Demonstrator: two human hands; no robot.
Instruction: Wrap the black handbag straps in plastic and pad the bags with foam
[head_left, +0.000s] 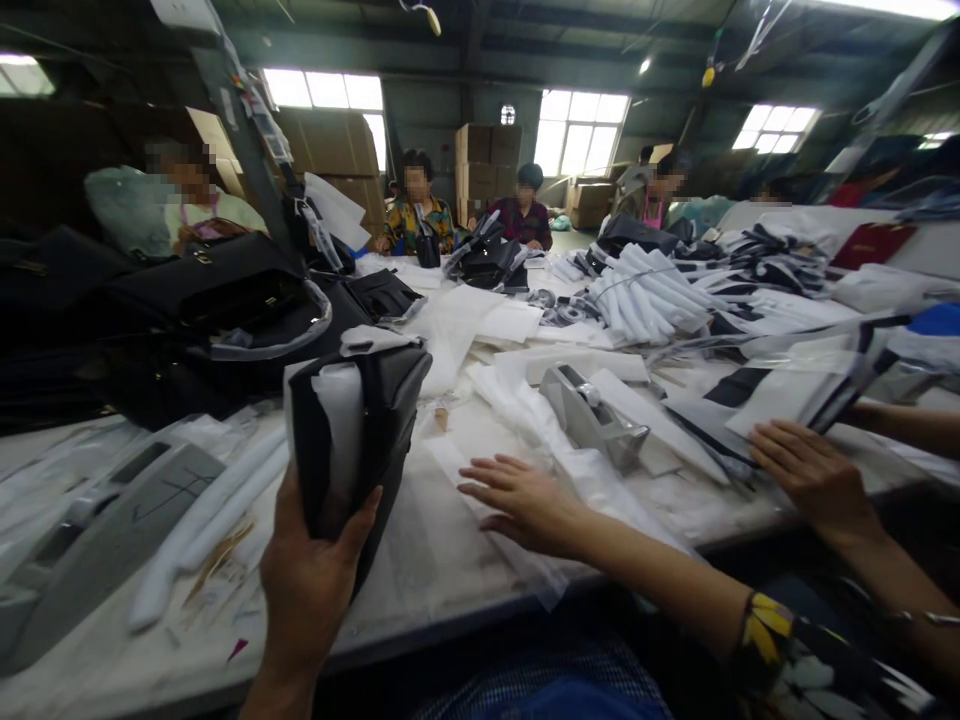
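Observation:
My left hand (319,570) is wrapped round a small black bag (390,430), holding it tilted up above the table's front edge. White padding (339,410) shows in the opening along the bag's side. To the right of the bag, my right hand (525,500) is open with its fingers stretched out. It hovers over, or rests on, thin white sheeting (480,490); contact is unclear. Nothing shows in that hand. A grey tape dispenser (592,415) stands just beyond it.
Black handbags (210,290) are heaped at the left, behind another tape dispenser (112,540) and white foam tubes (202,530). At the right, a co-worker's hand (817,480) touches a black-and-white piece (802,380). Bundled white rolls (645,295) lie farther back. Several people sit across the table.

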